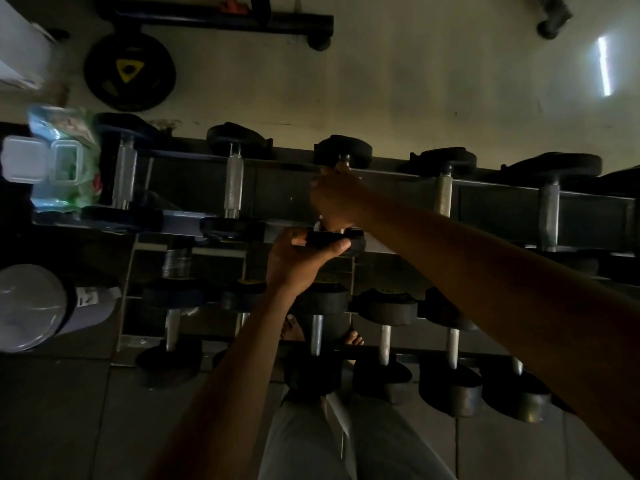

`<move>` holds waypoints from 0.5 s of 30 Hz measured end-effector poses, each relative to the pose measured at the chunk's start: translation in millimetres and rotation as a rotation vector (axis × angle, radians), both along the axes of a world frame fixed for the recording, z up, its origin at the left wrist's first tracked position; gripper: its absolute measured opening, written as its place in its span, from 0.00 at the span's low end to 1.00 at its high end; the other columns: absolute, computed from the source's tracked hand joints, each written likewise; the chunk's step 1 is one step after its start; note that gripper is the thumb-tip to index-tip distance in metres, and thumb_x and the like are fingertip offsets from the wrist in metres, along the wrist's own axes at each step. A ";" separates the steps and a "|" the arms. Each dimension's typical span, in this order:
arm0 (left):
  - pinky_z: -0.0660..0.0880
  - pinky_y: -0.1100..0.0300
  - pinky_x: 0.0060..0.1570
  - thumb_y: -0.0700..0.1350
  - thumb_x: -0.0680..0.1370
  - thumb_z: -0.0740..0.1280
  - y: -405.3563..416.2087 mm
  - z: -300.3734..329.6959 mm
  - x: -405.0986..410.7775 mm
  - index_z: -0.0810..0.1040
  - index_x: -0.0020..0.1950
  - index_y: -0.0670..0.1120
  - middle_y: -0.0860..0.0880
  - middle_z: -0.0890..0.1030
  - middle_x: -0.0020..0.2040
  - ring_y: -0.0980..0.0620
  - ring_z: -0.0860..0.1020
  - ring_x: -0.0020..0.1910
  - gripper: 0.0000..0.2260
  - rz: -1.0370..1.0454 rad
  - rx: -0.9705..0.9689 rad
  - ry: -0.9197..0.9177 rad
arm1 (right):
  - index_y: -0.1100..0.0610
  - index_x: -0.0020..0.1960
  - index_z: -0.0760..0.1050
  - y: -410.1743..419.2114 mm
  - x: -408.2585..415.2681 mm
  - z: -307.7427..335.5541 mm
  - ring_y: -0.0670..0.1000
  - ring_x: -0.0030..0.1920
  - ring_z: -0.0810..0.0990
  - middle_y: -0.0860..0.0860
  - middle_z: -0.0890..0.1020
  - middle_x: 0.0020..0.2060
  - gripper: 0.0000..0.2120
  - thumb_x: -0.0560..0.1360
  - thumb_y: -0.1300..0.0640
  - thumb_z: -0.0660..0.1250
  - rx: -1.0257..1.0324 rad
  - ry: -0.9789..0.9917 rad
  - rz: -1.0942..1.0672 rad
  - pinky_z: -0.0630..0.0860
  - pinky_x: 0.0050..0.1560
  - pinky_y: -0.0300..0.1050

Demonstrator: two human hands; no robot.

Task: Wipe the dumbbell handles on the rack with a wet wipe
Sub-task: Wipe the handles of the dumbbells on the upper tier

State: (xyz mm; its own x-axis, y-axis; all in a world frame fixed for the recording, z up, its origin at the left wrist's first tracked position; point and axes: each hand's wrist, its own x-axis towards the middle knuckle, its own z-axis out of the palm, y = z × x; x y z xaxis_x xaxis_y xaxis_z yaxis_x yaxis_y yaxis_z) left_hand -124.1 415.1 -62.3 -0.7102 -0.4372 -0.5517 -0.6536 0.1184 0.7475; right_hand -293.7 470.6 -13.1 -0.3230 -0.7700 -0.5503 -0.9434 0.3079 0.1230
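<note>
On the top shelf, the right grip [334,199] wraps a dumbbell [341,157] handle (wipe hidden); the left grip [301,258] clasps its near head.

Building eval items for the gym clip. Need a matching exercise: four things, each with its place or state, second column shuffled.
Things:
1. right hand
2. left hand
3. wet wipe pack
4. weight plate

Places or states:
A. flat on the floor beyond the rack, yellow mark at its centre
B. wrapped round the handle of a top-row dumbbell
C. left end of the top row, lid flipped open
D. grips the near head of that same dumbbell

Pairs: 1-B, 2-D, 3-C, 4-A
</note>
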 end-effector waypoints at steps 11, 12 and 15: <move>0.81 0.56 0.57 0.61 0.71 0.82 1.9 7.7 -1.9 0.84 0.50 0.62 0.70 0.85 0.46 0.71 0.82 0.50 0.12 -0.012 0.038 0.054 | 0.44 0.58 0.81 88.1 6.1 -10.0 0.45 0.59 0.77 0.44 0.83 0.58 0.08 0.79 0.46 0.70 -0.562 -0.434 -0.562 0.71 0.69 0.57; 0.82 0.53 0.59 0.62 0.70 0.82 2.6 6.6 -1.8 0.85 0.52 0.61 0.68 0.86 0.48 0.68 0.83 0.52 0.14 -0.004 0.035 0.068 | 0.44 0.58 0.81 92.0 9.4 -13.4 0.44 0.58 0.78 0.44 0.83 0.58 0.08 0.79 0.47 0.70 -0.602 -0.511 -0.654 0.73 0.68 0.56; 0.81 0.50 0.62 0.64 0.69 0.82 3.0 7.4 -2.4 0.85 0.54 0.59 0.61 0.87 0.51 0.63 0.83 0.55 0.19 0.021 0.039 0.047 | 0.47 0.59 0.81 98.2 15.3 -23.8 0.45 0.61 0.79 0.46 0.82 0.61 0.09 0.80 0.48 0.69 -0.626 -0.574 -0.798 0.76 0.65 0.51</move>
State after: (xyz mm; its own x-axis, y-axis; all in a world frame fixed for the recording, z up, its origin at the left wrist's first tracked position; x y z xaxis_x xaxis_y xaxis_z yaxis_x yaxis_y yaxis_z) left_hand -126.5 418.1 -55.0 -0.7267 -0.4308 -0.5351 -0.6198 0.0750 0.7812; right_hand -278.4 568.7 -36.9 -0.6651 -0.6493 -0.3689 -0.3218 0.6950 -0.6430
